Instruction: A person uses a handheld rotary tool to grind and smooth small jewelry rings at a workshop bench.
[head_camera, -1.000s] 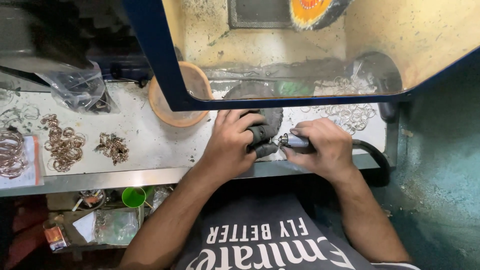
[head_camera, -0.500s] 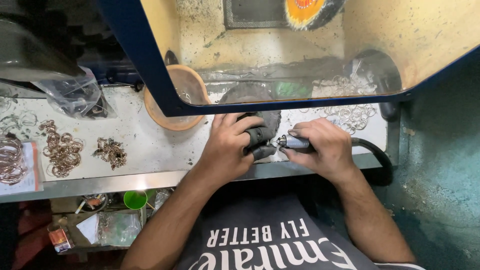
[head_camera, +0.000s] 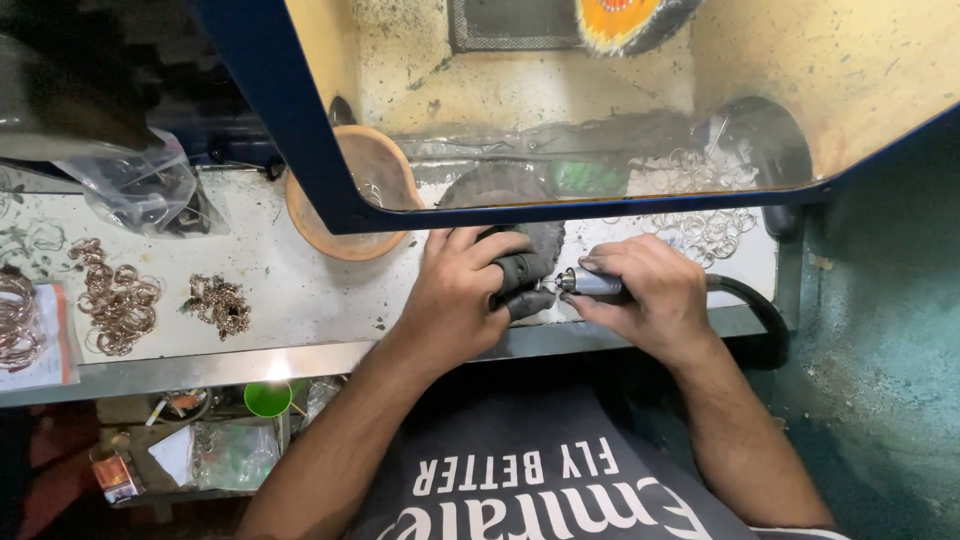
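1. The fingers (head_camera: 505, 265) of the left hand (head_camera: 462, 295) are curled tight around a small piece, mostly hidden, on the grey bench (head_camera: 290, 290).
2. The right hand (head_camera: 645, 290) grips a metal rotary tool (head_camera: 590, 284); its tip touches the piece.
3. An orange bowl (head_camera: 345, 215) sits near.
4. Copper rings (head_camera: 115, 300) lie far left.

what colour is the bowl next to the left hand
Orange-tan bowl, partly behind the blue-framed shield, beside the left hand; head view.
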